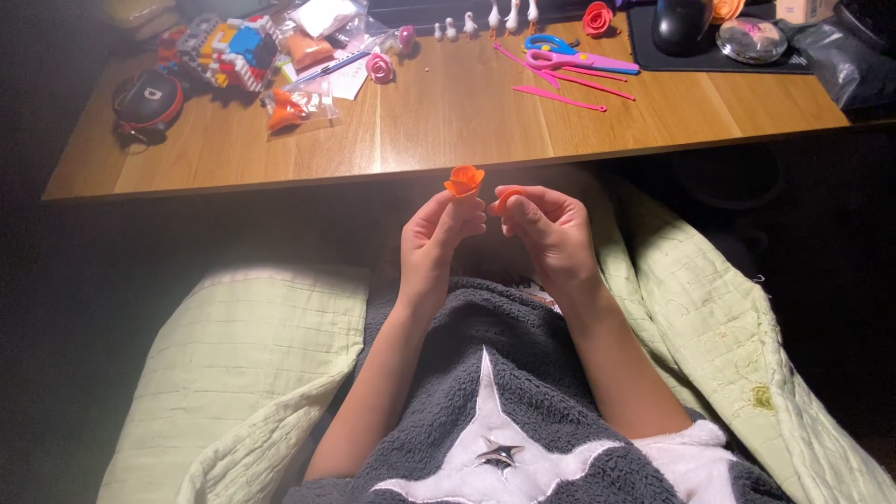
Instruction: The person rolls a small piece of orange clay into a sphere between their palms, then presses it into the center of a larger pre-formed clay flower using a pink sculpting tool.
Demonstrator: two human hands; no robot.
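My left hand (439, 238) pinches a small orange clay rose (464, 179) at its base, holding it upright just below the wooden desk's front edge (373, 173). Right beside it, my right hand (551, 229) grips a small orange piece of clay (507, 199) between thumb and fingers, close to the rose but a little apart from it. Both hands hover over my lap, which is covered by a grey fleece garment (504, 392) with a white star.
On the desk lie pink and blue scissors (569, 58), pink clay tools (558, 96), pink clay roses (380, 67), a red rose (597, 18), small white figures (485, 23), bags of orange clay (291, 107), a toy block model (229, 47). Pale green quilt (252, 355) flanks my lap.
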